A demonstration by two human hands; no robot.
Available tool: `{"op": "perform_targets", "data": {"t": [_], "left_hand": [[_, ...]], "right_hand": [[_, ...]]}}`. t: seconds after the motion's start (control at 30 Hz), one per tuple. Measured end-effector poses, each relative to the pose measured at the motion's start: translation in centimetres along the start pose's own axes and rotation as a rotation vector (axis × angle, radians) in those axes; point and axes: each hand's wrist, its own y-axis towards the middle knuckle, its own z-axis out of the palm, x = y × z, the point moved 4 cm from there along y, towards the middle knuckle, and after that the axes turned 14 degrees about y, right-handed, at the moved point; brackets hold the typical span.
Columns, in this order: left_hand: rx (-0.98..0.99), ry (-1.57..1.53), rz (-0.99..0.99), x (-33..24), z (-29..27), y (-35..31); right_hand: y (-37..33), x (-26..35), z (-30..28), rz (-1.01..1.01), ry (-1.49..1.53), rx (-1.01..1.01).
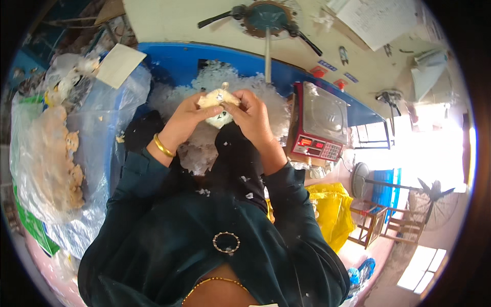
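Observation:
A small cream plush toy is held up between my two hands over my lap. It has a pale face with dark features on its lower part, and a bit of white shows at its upper middle. My left hand grips its left side, thumb across the front. My right hand pinches the right side, with thumb and fingers close to the toy's middle. Some of the fingers are hidden behind the toy. Below and beyond the hands lies a heap of fluffy white stuffing, with tufts on my dark clothes.
Clear plastic bags with tan plush pieces stand at the left, a pale card above them. A red digital scale sits at the right. Ahead is a table with a lever-handled metal fixture. A yellow sack and fans stand right.

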Motion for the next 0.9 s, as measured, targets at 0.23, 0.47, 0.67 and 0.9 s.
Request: {"op": "perform_targets", "data": {"t": [0.23, 0.47, 0.67, 0.9], "left_hand": [[0.131, -0.174, 0.046, -0.9, 5.5, 3.2], [-0.321, 0.378, 0.309, -1.2, 5.6, 15.1], [-0.281, 0.373, 0.229, -2.1, 5.7, 15.6], [-0.186, 0.570, 0.261, -4.0, 5.4, 15.9]], "right_hand": [[-1.7, 1.8, -3.5, -0.071, 0.376, -0.313], [9.4, -0.4, -8.4, -0.204, 0.282, -0.500], [11.0, -0.9, -8.6, -0.071, 0.437, -0.471], [9.6, -0.5, -7.7, -0.088, 0.455, -0.559]]}}
